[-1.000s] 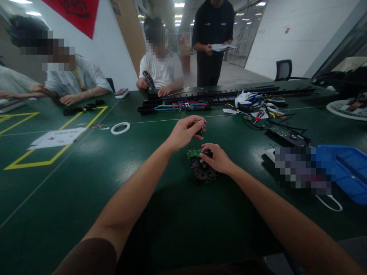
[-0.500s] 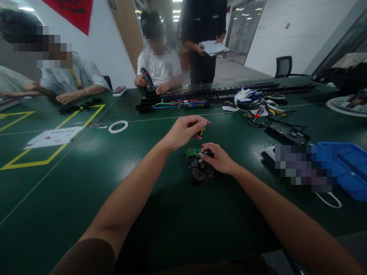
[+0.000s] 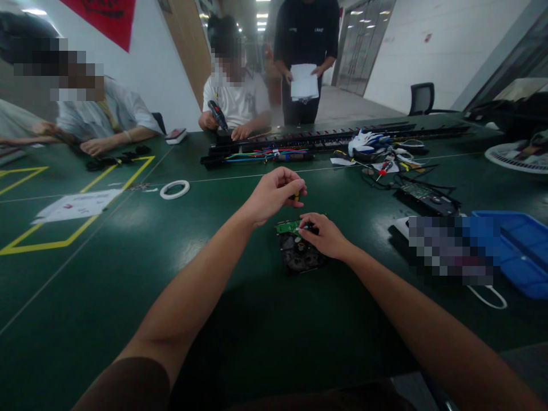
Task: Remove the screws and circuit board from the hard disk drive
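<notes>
A dark hard drive [image 3: 299,254] with a small green circuit board [image 3: 286,227] at its far end lies flat on the green table [image 3: 257,319]. My right hand [image 3: 326,235] rests on the drive's far right corner, fingertips pinched at the board's edge. My left hand [image 3: 274,197] hovers just above and behind the drive, fingers curled round a small screwdriver with a yellow and black handle [image 3: 297,196], which points down toward the board.
A blue tray [image 3: 514,251] sits at the right. Black rails with coloured wires [image 3: 274,155], gloves [image 3: 363,142] and tools lie at the back. A white tape ring [image 3: 174,189] and a paper sheet [image 3: 77,205] lie left. Seated people work across the table; one stands holding papers.
My left hand has curled a little tighter round the screwdriver and shifted slightly. My right hand stays on the drive. The standing person has lowered the papers.
</notes>
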### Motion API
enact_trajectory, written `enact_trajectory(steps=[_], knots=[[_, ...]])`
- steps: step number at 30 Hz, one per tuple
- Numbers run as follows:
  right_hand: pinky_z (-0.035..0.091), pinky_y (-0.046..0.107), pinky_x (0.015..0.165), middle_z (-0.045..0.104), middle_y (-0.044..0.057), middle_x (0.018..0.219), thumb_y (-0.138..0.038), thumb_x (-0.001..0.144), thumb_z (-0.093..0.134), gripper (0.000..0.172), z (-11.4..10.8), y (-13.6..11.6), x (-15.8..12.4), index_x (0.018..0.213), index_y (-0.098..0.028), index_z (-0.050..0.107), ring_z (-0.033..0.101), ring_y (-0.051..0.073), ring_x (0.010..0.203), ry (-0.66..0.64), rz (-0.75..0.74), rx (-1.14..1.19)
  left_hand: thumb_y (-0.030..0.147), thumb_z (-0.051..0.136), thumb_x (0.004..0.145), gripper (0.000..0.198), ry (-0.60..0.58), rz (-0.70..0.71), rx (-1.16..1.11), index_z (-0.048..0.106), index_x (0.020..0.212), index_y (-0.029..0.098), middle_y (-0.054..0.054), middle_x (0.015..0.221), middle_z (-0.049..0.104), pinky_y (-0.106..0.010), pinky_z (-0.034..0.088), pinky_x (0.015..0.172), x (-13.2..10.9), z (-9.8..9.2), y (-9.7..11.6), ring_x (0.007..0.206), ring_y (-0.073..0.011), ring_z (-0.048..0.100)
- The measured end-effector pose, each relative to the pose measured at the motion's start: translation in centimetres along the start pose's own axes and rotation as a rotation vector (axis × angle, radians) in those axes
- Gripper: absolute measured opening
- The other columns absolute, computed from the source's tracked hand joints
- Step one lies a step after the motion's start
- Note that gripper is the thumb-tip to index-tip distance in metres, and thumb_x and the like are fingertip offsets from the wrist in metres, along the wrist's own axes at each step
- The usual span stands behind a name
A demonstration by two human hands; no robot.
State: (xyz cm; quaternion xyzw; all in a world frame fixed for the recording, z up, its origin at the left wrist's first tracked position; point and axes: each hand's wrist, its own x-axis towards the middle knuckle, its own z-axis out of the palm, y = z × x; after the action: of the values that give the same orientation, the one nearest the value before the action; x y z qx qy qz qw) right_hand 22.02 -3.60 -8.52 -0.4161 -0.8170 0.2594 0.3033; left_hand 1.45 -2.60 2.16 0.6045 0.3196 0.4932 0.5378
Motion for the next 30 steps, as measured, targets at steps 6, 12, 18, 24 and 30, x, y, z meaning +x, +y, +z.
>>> enact_trajectory(steps=[6, 12, 18, 24, 30], knots=[[0.051, 0.045, 0.1, 0.072, 0.006, 0.123, -0.026, 0.098, 0.061, 0.009, -0.3, -0.2, 0.0, 0.098, -0.026, 0.069, 0.064, 0.027, 0.12, -0.005, -0.012, 0.066, 0.028, 0.071, 0.094, 0.017, 0.029, -0.031, -0.008, 0.058, 0.096, 0.018, -0.006, 0.091, 0.072, -0.027, 0.064, 0.068, 0.1, 0.0, -0.1, 0.088, -0.0167, 0.071], [0.048, 0.049, 0.107, 0.073, 0.005, 0.123, -0.024, 0.097, 0.06, 0.011, -0.6, -0.3, 0.0, 0.1, -0.027, 0.07, 0.065, 0.028, 0.121, 0.004, -0.017, 0.049, 0.03, 0.072, 0.094, 0.019, 0.039, -0.05, -0.013, 0.057, 0.097, 0.019, -0.006, 0.092, 0.072, -0.029, 0.063, 0.068, 0.1, 0.0, -0.2, 0.088, -0.0171, 0.072], [0.051, 0.048, 0.104, 0.072, 0.007, 0.125, -0.025, 0.098, 0.059, 0.011, -0.4, 0.2, -0.1, 0.102, -0.027, 0.069, 0.065, 0.028, 0.122, 0.002, -0.026, 0.062, 0.027, 0.068, 0.096, 0.014, 0.045, -0.053, -0.007, 0.057, 0.097, 0.019, -0.006, 0.092, 0.072, -0.028, 0.063, 0.069, 0.1, 0.0, -0.1, 0.088, -0.0165, 0.072], [0.055, 0.046, 0.098, 0.072, 0.006, 0.121, -0.028, 0.097, 0.061, 0.015, -0.4, 0.5, 0.0, 0.109, -0.026, 0.07, 0.068, 0.025, 0.112, 0.004, -0.029, 0.097, 0.029, 0.068, 0.097, 0.015, 0.016, -0.032, -0.009, 0.058, 0.098, 0.018, -0.007, 0.094, 0.072, -0.028, 0.063, 0.069, 0.2, -0.2, -0.4, 0.088, -0.0169, 0.072], [0.058, 0.046, 0.096, 0.075, 0.006, 0.12, -0.03, 0.097, 0.065, 0.03, -0.5, 0.7, -0.1, 0.127, -0.027, 0.068, 0.072, 0.024, 0.103, -0.016, 0.037, 0.122, 0.034, 0.07, 0.097, 0.019, 0.031, -0.016, 0.019, 0.058, 0.098, 0.019, -0.006, 0.093, 0.072, -0.028, 0.064, 0.069, 0.2, -0.1, -0.5, 0.087, -0.016, 0.071]])
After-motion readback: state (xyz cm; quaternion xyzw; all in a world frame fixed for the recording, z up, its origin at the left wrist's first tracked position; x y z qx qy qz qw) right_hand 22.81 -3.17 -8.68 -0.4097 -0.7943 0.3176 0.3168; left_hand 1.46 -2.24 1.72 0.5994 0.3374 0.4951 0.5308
